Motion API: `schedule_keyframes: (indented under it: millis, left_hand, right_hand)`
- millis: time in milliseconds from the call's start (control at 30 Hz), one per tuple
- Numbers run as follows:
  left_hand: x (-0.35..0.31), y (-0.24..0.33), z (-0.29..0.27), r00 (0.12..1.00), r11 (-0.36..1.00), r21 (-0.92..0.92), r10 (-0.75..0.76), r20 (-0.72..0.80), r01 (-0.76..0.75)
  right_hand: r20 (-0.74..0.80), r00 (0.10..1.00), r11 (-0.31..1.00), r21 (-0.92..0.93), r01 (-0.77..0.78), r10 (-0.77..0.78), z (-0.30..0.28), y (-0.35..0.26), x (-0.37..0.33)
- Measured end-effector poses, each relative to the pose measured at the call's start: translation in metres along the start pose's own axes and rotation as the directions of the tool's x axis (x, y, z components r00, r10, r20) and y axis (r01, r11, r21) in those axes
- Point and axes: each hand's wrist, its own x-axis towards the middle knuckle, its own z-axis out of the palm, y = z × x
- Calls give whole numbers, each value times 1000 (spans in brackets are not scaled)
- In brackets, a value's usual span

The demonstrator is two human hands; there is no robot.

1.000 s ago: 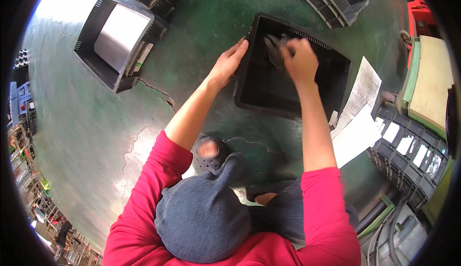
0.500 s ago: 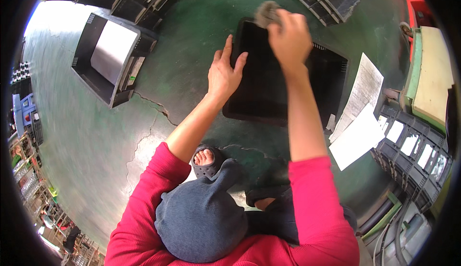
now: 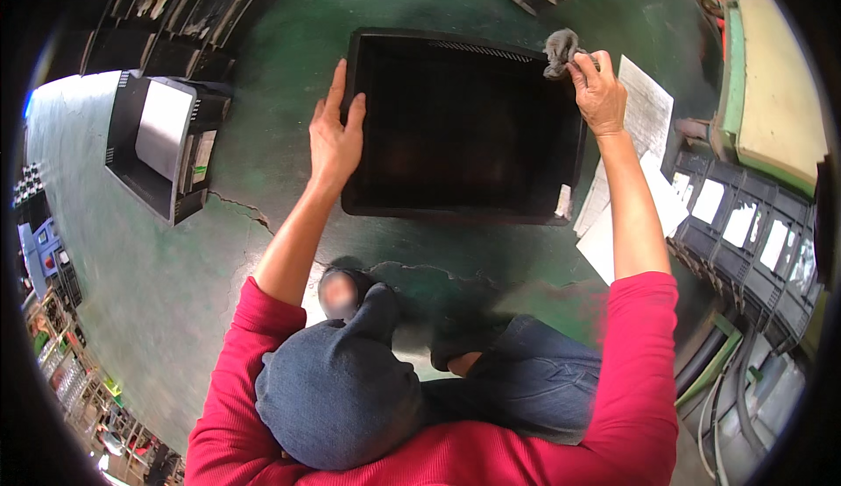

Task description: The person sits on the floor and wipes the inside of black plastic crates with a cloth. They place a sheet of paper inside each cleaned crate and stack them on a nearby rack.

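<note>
Pinches a gray rag (image 3: 559, 50) in the fingers of the right hand (image 3: 602, 99), at the far right corner of a black bin (image 3: 464, 135) on the green floor (image 3: 280, 148). Rests the left hand (image 3: 335, 142), fingers spread, against its left side.

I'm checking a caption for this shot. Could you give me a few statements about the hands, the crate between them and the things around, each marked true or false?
1. The right hand holds a grey cloth. True.
2. The left hand also grips it. False: it is at the black crate's left edge.
3. Paper sheets lie right of the crate. True.
4. The crate stands on a table. False: it is on the green floor.
</note>
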Motion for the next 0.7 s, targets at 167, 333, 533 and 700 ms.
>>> schedule_keyframes:
  millis: [167, 333, 533, 700]
  left_hand:
    - [4, 2, 6, 994, 994, 46, 102, -23, -101]
    - [5, -1, 9, 997, 993, 89, 78, -25, -75]
    - [5, 0, 8, 1000, 996, 83, 26, 1, -26]
    - [8, -9, 8, 997, 994, 83, 77, -11, -76]
  right_hand:
    - [109, 991, 980, 193, 52, -74, -33, 13, -43]
    - [213, 977, 933, 354, -66, -12, -71, -3, -135]
    - [266, 955, 933, 294, -210, 131, -99, -78, -187]
    - [119, 990, 919, 375, -118, 78, -39, -237, -142]
